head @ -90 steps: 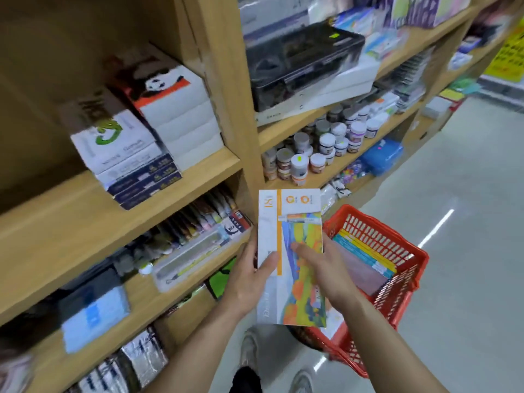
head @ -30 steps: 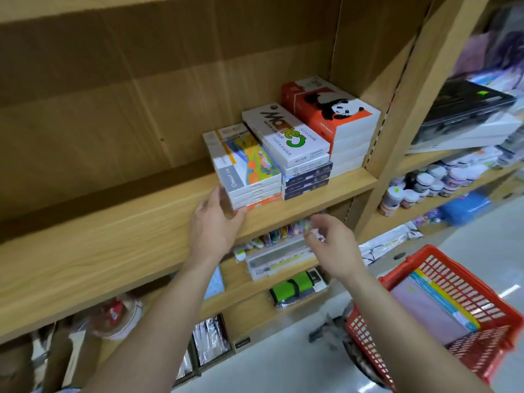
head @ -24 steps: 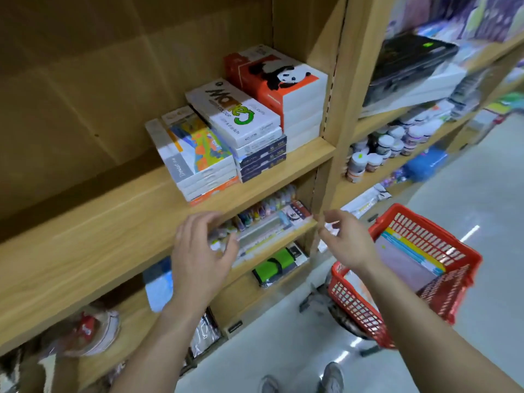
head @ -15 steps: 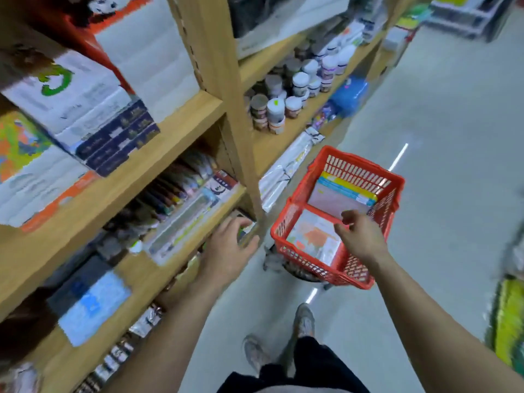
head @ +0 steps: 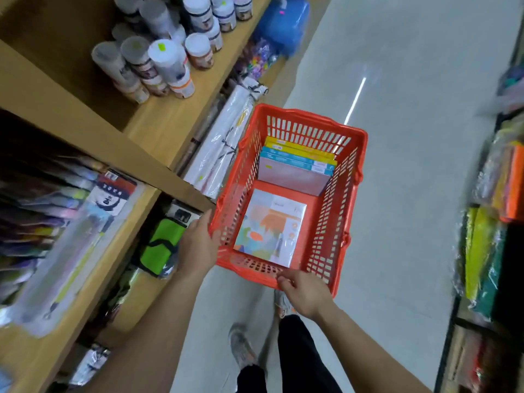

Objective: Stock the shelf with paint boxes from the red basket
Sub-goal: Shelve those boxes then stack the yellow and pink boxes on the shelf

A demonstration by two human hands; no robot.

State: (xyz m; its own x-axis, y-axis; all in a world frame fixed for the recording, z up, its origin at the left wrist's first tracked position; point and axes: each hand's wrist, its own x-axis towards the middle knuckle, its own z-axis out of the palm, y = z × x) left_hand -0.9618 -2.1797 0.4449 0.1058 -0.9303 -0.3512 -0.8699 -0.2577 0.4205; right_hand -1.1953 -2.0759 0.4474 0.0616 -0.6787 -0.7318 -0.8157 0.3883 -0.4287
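Observation:
The red basket (head: 347, 199) stands in the aisle below me. Flat on its bottom lies a paint box (head: 269, 231) with an orange, teal and white picture. Several more boxes (head: 295, 171), yellow, blue and pale pink, lean at the far end. My left hand (head: 197, 248) holds the basket's near left corner, thumb pointing up along the rim. My right hand (head: 304, 290) has its fingers curled on the near rim. Neither hand holds a box.
Wooden shelves run along the left with paint jars (head: 170, 61), marker packs (head: 56, 222), a green pouch (head: 161, 248) and white wrapped rolls (head: 221, 143). Colourful packs (head: 487, 222) fill a rack on the right. Pale floor (head: 411, 137) lies between; my shoes (head: 241, 347) are below.
The box I held went onto the upper shelf beside the other stacks. My view then dropped to the basket, and both hands came down onto its near rim.

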